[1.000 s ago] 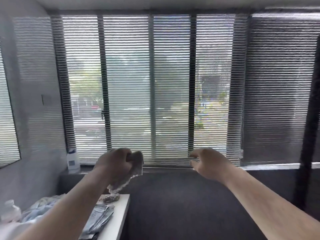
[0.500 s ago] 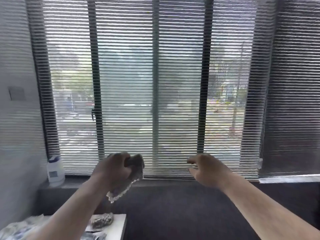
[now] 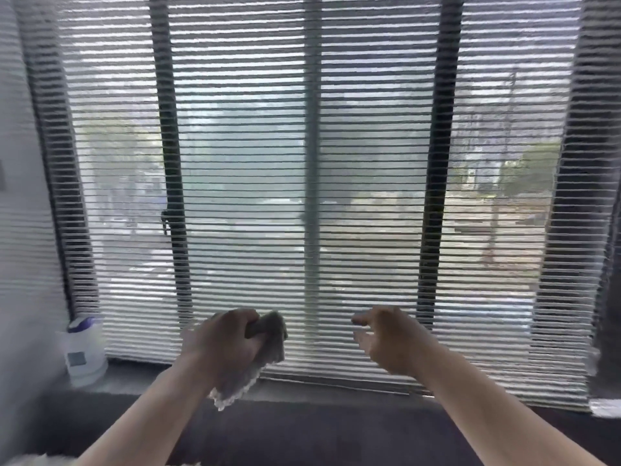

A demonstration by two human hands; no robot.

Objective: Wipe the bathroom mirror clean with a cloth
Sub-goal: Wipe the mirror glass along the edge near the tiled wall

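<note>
Cloth (image 3: 265,351), grey and bunched, is gripped in the left hand (image 3: 223,343), whose fingers are curled round it; a frayed corner hangs below the fist, and the bundle is held up in front of the lower slats of the blinds (image 3: 369,163) (whether it touches them cannot be told). The right hand (image 3: 386,341) is held level with it and well apart to the right, fingers loosely extended, thumb pointing towards the cloth, nothing held. An open gap is left between the two hands, crossed only by slats and the pale central window post (image 3: 312,163).

Nearly the whole width of the view is filled by the blinds, with dark window posts seen behind them left and right of centre. Their bottom edge ends just above a dark sill (image 3: 319,391), over which both forearms are stretched. At the sill's left end, against the grey wall (image 3: 20,230), a white bottle (image 3: 84,351) with a purple top is stood upright, well apart from the left hand. No mirror is seen in this view.
</note>
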